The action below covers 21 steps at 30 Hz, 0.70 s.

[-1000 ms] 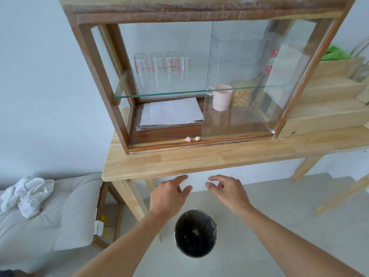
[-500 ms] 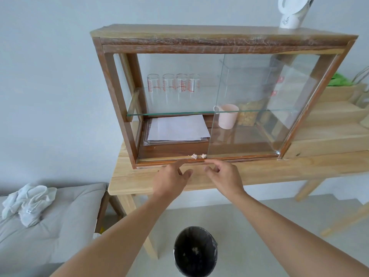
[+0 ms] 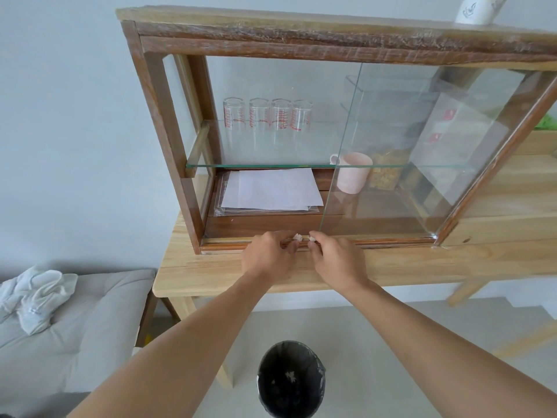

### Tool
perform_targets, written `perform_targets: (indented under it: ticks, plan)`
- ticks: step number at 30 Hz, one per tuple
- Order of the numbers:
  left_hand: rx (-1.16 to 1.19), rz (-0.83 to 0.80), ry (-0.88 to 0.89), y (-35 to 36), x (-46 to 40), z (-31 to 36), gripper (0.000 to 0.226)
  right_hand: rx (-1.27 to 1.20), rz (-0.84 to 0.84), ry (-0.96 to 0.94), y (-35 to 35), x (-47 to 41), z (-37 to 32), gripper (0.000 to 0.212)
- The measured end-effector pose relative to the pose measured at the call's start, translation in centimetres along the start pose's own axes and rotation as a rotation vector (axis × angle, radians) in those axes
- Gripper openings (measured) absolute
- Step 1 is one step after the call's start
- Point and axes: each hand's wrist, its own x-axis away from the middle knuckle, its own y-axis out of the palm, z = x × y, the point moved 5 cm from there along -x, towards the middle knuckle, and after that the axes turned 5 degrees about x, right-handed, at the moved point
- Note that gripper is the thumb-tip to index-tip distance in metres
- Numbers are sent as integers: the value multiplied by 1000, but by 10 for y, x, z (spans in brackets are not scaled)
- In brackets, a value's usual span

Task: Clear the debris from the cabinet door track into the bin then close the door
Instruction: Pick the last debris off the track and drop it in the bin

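White cup (image 3: pixel 476 9) cut off by top edge; fingers (image 3: pixel 289 247) partly hide debris (image 3: pixel 298 236).

Rough wooden cabinet (image 3: pixel 168 140) (glossy glass door (image 3: pixel 407 152)).

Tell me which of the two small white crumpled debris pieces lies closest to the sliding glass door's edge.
The right small white crumpled piece, at the right hand; the other lies left of it.

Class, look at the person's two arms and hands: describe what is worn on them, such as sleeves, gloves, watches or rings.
Nothing is worn. The left hand and right hand are bare, with no gloves, and no rings can be seen on the visible fingers. Both forearms are uncovered from wrist to the picture's edge: no sleeves, watch, bracelet or strap in view.
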Motion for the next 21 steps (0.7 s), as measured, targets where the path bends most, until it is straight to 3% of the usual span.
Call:
perform_targets:
  ticks: [9,21]
  plan:
    - [59,7,-31,-7,11,5,17,-255,23,138,-3,22,15,21]
    - [164,-36,34,4,100,0,18,-409,11,199,7,102,49,17]
